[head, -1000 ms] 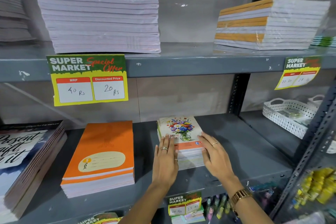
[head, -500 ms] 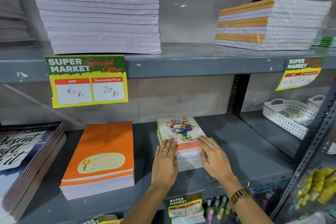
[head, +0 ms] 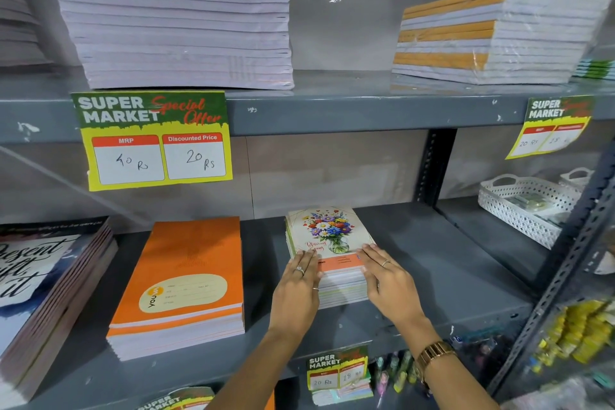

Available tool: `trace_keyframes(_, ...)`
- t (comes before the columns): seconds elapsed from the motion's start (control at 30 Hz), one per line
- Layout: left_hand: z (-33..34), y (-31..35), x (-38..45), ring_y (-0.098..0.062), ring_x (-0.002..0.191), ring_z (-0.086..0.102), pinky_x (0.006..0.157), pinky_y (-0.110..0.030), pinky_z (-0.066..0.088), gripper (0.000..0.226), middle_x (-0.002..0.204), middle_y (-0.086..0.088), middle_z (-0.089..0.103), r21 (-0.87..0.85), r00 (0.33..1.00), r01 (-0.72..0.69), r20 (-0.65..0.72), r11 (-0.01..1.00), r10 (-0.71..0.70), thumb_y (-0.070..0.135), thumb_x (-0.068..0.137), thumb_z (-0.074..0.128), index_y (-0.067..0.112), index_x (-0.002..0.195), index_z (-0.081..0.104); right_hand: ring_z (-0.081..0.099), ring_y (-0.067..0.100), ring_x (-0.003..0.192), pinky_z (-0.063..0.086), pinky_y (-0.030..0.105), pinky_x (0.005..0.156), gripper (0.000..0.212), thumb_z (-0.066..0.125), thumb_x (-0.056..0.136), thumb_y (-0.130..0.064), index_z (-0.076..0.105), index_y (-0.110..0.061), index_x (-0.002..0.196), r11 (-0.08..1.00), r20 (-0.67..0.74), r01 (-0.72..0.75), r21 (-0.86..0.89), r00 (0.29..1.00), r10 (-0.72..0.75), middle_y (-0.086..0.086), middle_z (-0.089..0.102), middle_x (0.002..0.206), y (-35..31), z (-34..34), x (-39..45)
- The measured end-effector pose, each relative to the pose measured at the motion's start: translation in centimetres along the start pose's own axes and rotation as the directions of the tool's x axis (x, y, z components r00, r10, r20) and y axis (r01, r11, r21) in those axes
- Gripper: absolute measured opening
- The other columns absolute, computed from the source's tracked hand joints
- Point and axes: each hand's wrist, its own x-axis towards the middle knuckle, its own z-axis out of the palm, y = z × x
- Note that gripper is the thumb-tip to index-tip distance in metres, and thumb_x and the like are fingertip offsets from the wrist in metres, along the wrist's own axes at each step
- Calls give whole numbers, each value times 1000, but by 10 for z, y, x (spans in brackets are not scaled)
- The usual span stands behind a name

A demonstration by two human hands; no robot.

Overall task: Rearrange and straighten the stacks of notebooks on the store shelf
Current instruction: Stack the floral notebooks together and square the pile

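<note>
A small stack of flower-cover notebooks (head: 329,233) sits mid-shelf on the grey lower shelf (head: 432,263). My left hand (head: 296,289) lies flat against the stack's left near side, fingertips on the top cover. My right hand (head: 389,283) presses flat against the right near side, fingers extended onto the cover's orange band. Neither hand curls around the stack. To the left lies a stack of orange notebooks (head: 186,280), slightly askew.
Dark-covered books (head: 50,283) lie at the far left. The upper shelf holds a tall white stack (head: 179,27) and a plastic-wrapped orange-and-white stack (head: 492,33). A white perforated basket (head: 525,206) stands at right. Price tags (head: 156,140) hang from the shelf edges.
Both hands have stayed on the flower stack, and the right hand's fingertips have slid slightly left along its edge. The stack itself has barely shifted.
</note>
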Motion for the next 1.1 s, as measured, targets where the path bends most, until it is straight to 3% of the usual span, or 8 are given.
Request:
trace_keyframes(0.2,-4,-1,1,-14,146,10,102,-18,-4,49,157,2,16,100,999,-31,25,994,29,31,101,28,20,146,16,71,17,98,58,29,74,44,38,79,-22,75,-12,100,999,-25,27,-43,999,-28,1,75,104,0,2,-1)
trace_keyframes(0.33,-5,-2,2,-14,145,12,104,-17,-5,48,156,1,19,96,997,-65,41,993,62,30,101,27,19,146,18,69,16,101,57,32,79,44,38,81,-23,74,-12,103,998,-15,24,-54,1000,-25,2,74,107,1,2,-2)
trace_keyframes(0.47,-17,-13,2,-16,145,12,117,-29,12,47,157,4,19,-44,983,-41,178,998,48,30,100,31,23,146,21,68,16,104,50,41,90,46,36,80,-25,72,-11,106,992,35,16,-121,999,-12,3,73,109,-7,-5,-2)
trace_keyframes(0.53,-30,-21,3,-19,145,14,117,-34,18,50,156,3,19,-21,975,-72,208,997,75,31,99,35,23,146,21,68,17,105,46,41,95,50,35,75,-25,71,-11,108,988,76,16,-153,997,-4,3,73,110,-11,-10,-1)
trace_keyframes(0.7,-61,-36,-6,-14,145,9,117,-24,5,59,157,0,16,58,980,-142,151,988,132,33,96,43,14,146,18,59,23,119,23,27,112,55,32,77,-27,66,-10,117,995,102,-14,-103,994,25,8,65,125,-35,-8,-4)
trace_keyframes(0.83,-76,-62,-22,-16,145,12,116,-26,15,56,157,2,18,53,992,-61,116,997,55,34,97,41,17,146,21,58,26,119,36,42,102,54,34,78,-28,66,-9,116,997,81,-10,-73,997,16,9,64,125,-74,-7,-3)
trace_keyframes(0.97,-92,-91,-41,-19,144,18,115,-29,23,53,156,1,21,84,995,-1,97,996,-7,34,97,39,18,145,23,63,26,114,43,30,100,50,36,78,-28,68,-10,112,999,98,29,-19,995,-27,8,67,121,-111,-6,-2)
trace_keyframes(1.1,-106,-119,-59,-19,142,24,114,-30,26,52,154,-2,28,73,996,49,72,996,-55,33,96,41,15,143,29,51,29,126,25,41,105,51,35,85,-31,61,-9,123,997,146,51,51,988,-58,10,58,133,-147,3,-4)
